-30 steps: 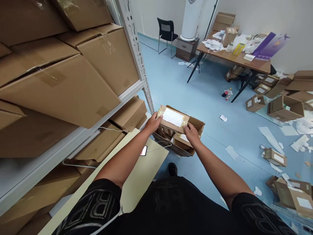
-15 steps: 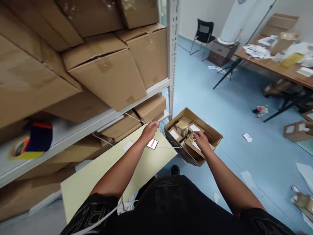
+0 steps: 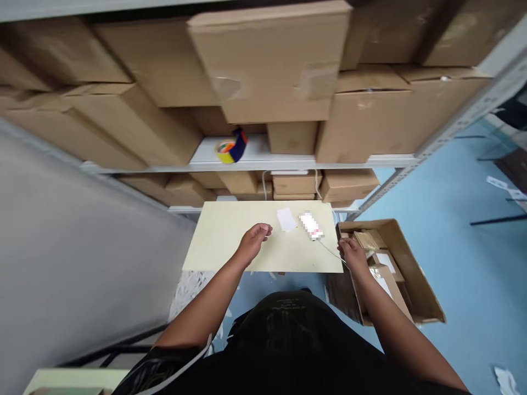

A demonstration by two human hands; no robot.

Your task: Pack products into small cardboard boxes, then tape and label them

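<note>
My left hand (image 3: 253, 241) hovers over the pale yellow tabletop (image 3: 222, 241), fingers loosely bent, nothing in it. My right hand (image 3: 352, 253) is at the table's right corner, against the near rim of an open cardboard box (image 3: 415, 274) on the floor; it holds nothing, and its fingers are loosely bent too. Small taped parcels (image 3: 381, 263) lie inside the box. On the table, between my hands and farther from me, lie a white slip (image 3: 286, 219) and a phone (image 3: 310, 226) with a thin cable running toward my right hand.
A metal shelf rack (image 3: 288, 163) packed with large cardboard boxes (image 3: 267, 60) stands right behind the table. A roll of tape (image 3: 230, 148) sits on one shelf. A grey wall (image 3: 61, 247) is on the left and blue floor (image 3: 473, 263) on the right.
My view swung left from the room to the shelves. Both hands let go of the labelled parcel, which went into the floor box. My left hand moved over the table.
</note>
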